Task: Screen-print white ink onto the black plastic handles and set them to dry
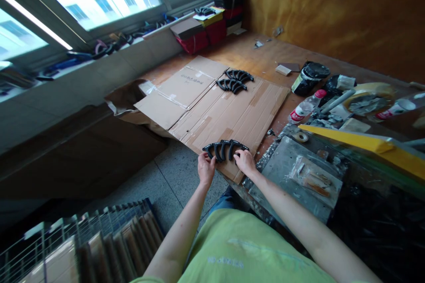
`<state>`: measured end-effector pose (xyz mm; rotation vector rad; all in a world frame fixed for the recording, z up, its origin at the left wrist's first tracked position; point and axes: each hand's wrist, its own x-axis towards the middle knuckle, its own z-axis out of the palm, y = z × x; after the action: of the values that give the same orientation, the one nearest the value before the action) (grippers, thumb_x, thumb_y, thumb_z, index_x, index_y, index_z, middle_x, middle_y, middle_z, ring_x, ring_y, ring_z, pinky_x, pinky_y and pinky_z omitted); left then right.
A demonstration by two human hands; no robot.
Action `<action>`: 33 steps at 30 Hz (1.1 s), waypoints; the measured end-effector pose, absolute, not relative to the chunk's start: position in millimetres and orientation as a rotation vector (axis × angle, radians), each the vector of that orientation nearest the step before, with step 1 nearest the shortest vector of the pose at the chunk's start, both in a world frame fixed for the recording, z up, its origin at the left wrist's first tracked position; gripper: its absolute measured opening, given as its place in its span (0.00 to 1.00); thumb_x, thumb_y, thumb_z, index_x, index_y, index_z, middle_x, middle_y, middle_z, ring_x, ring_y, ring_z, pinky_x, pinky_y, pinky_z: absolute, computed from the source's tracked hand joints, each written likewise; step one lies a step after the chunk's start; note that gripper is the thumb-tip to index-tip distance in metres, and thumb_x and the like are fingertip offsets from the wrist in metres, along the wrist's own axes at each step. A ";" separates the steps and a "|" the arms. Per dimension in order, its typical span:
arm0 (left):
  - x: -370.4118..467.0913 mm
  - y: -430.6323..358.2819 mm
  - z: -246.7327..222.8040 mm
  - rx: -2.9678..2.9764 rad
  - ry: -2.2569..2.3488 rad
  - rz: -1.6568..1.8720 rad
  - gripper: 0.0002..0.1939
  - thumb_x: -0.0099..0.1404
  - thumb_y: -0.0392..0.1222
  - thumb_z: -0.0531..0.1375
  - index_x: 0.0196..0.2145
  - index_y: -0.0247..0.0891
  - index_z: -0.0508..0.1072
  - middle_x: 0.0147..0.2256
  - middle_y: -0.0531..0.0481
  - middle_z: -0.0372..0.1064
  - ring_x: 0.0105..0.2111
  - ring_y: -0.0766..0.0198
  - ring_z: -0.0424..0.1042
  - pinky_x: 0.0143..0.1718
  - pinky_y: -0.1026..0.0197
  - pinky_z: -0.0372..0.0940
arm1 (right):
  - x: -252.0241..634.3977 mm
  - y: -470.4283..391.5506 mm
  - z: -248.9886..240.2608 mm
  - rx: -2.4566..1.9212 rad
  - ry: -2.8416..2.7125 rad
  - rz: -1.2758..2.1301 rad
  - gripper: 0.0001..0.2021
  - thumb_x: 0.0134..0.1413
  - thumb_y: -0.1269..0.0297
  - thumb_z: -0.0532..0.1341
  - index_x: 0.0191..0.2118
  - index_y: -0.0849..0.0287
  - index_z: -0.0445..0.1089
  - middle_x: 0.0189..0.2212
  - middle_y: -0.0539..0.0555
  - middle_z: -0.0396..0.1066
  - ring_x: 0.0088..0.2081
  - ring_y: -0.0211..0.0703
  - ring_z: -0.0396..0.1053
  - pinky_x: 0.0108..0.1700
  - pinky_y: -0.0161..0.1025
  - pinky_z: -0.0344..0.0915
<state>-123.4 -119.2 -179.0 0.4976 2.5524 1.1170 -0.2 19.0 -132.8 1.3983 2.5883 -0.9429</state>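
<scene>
At the near edge of a flattened cardboard sheet (232, 115), several black curved pieces (229, 148), handle-like in shape, form a fanned row. My left hand (206, 169) is closed with its fingertips at the row's left end. At the right end, the fingers of my right hand (245, 162) pinch the outermost piece. Farther back on the same cardboard lie two similar rows: a nearer group of black curved pieces (231, 85) and, just behind it, another group of black curved pieces (239, 74).
To the right stand a dark paint-smeared can (310, 78), a plastic bottle with a red cap (307, 106) and a grey board (292, 177) with small scraps. Red boxes (195, 42) sit by the window. A wire rack (83, 243) holding boards is at lower left.
</scene>
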 end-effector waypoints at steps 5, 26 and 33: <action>-111.5 -119.1 -170.7 1.080 2.615 0.930 0.15 0.68 0.49 0.53 0.49 0.47 0.73 0.54 0.47 0.63 0.48 0.62 0.68 0.48 0.61 0.64 | -1.7 20.7 -134.7 1.427 2.590 -0.948 0.17 0.60 0.61 0.57 0.51 0.61 0.73 0.47 0.63 0.71 0.49 0.46 0.69 0.53 0.37 0.59; -129.1 -91.4 -162.8 1.261 2.635 0.455 0.17 0.69 0.52 0.49 0.46 0.44 0.73 0.41 0.46 0.67 0.41 0.60 0.68 0.44 0.60 0.61 | -5.1 26.5 -137.7 1.317 2.582 -1.043 0.18 0.58 0.62 0.59 0.52 0.63 0.72 0.47 0.63 0.72 0.50 0.46 0.69 0.55 0.37 0.59; -126.2 -78.5 -159.9 1.148 2.663 0.352 0.25 0.62 0.64 0.54 0.47 0.44 0.73 0.43 0.45 0.66 0.40 0.56 0.68 0.41 0.57 0.63 | -18.2 27.9 -133.1 1.395 2.492 -1.129 0.21 0.57 0.60 0.60 0.53 0.64 0.72 0.48 0.65 0.70 0.48 0.48 0.70 0.54 0.39 0.61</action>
<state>-126.2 -78.5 -159.9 1.1476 2.6633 0.3518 -18.2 27.9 -133.1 1.3948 2.4924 -1.1291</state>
